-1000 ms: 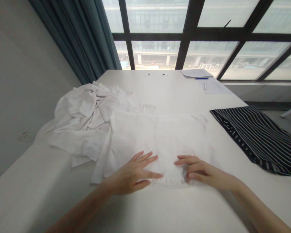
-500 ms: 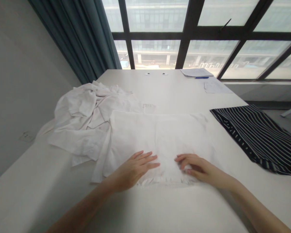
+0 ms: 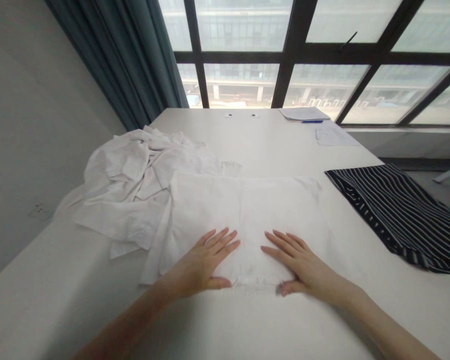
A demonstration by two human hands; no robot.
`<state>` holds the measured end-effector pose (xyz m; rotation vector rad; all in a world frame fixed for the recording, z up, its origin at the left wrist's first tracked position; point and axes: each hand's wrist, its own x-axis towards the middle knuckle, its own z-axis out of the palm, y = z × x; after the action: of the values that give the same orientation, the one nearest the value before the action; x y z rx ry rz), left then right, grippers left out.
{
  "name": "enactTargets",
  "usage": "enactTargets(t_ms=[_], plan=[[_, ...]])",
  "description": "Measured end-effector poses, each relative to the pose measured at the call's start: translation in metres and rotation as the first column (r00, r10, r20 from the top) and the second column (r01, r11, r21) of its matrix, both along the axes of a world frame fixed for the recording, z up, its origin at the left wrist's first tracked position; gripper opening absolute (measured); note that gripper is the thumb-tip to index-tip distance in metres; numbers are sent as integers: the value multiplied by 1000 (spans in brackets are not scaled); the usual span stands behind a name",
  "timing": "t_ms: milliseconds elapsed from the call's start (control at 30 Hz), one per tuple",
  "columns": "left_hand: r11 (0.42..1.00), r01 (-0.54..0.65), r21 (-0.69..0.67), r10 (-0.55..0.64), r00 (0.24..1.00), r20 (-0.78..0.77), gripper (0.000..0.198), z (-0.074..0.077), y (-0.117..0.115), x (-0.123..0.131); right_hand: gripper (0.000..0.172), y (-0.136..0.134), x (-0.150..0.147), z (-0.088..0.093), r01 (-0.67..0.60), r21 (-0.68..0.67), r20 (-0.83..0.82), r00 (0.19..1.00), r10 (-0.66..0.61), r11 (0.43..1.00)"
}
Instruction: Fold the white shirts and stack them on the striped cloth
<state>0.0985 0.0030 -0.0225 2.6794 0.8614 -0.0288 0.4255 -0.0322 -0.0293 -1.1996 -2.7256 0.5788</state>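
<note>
A white garment (image 3: 247, 205), folded into a wide rectangle, lies flat in front of me. My left hand (image 3: 206, 262) rests on its left front part, palm down with the fingers stretched out and the thumb near the front edge. On the right front part lies my right hand (image 3: 296, 262), also flat, its fingers spread and its thumb by the same edge. Both hands hold nothing. To the left, a crumpled heap of white clothing (image 3: 131, 175) touches or lies under the garment's left side; which one I cannot tell.
The white table (image 3: 262, 325) carries everything. A black-and-white striped cloth (image 3: 401, 210) hangs over its right edge. Papers (image 3: 303, 114) with a blue pen (image 3: 312, 121) lie at the far right. Behind are a dark-framed window (image 3: 243, 57) and a blue-green curtain (image 3: 116, 55).
My right hand has gone from curled fingers to lying flat and spread on the garment. My left fingers have shifted slightly forward and the left thumb has spread outward.
</note>
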Motion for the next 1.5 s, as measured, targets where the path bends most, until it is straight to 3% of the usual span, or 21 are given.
enactTargets(t_ms=[200,267,433,667,867,1067,1167,1333,1500], plan=[[999,-11,-39,11,1000,1,107,-1,1,-3,105,1,4,3,-10,-79,-1,1000,10,997],[999,-14,-45,14,1000,3,106,0,0,-3,98,2,4,5,-7,-89,-17,1000,5,996],[999,-2,-46,4,999,45,102,-1,0,-4,57,2,1,4,90,3,-57,994,-89,996],[997,33,-70,-29,998,56,101,2,-6,-2,60,-2,-2,-8,172,193,37,983,-182,966],[996,30,-83,-31,999,-16,82,8,-21,6,51,2,3,-17,307,250,33,945,-325,918],[999,31,-15,-31,1000,-6,70,19,-32,14,47,4,8,-11,305,264,44,944,-327,915],[997,-3,80,2,1000,13,55,22,-19,16,40,11,2,1,275,258,17,957,-289,926],[959,-129,253,133,991,1,50,12,30,28,37,32,-25,21,-13,138,-85,996,25,990],[933,-189,305,189,981,30,50,-6,84,42,39,43,-55,18,-115,106,-44,992,120,988]])
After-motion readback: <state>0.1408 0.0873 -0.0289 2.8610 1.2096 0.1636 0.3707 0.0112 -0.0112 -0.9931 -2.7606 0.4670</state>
